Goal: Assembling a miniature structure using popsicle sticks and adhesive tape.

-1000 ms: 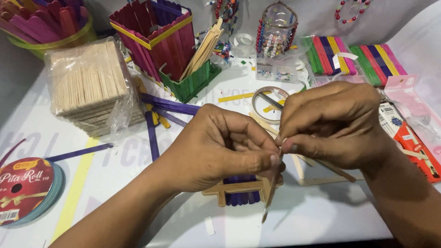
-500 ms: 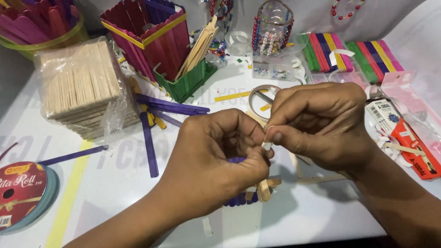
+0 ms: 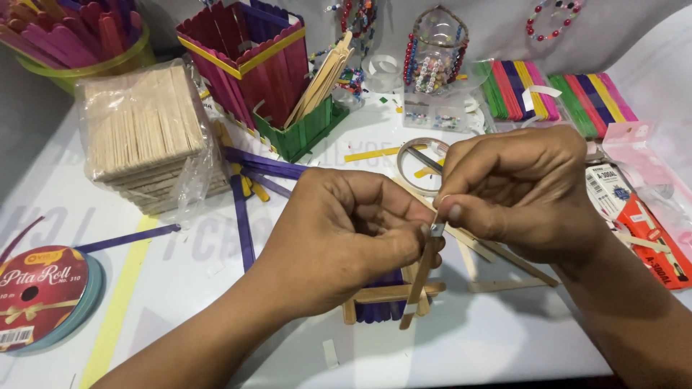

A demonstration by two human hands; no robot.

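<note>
Holding a plain wooden stick with my left hand, I keep it nearly upright, tipped a little. My left fingers are curled tight around its top end. My right hand is just beside, and its thumb and first finger pinch a tiny white bit right at the top of the stick. Both hands touch there.

Under my hands, on the white table, lies a small frame of wooden sticks with purple ones in it. The bottom of my stick rests by it.

To my left lies a round red ribbon roll. A bit farther are loose purple sticks and a tape ring. On my right is a red and white packet.

Farther back sits a big stack of plain sticks in clear wrap. Behind it stand a box made of red and purple sticks, a small green box with sticks leaning in it, a jar with beads, and bundles of coloured sticks.
</note>
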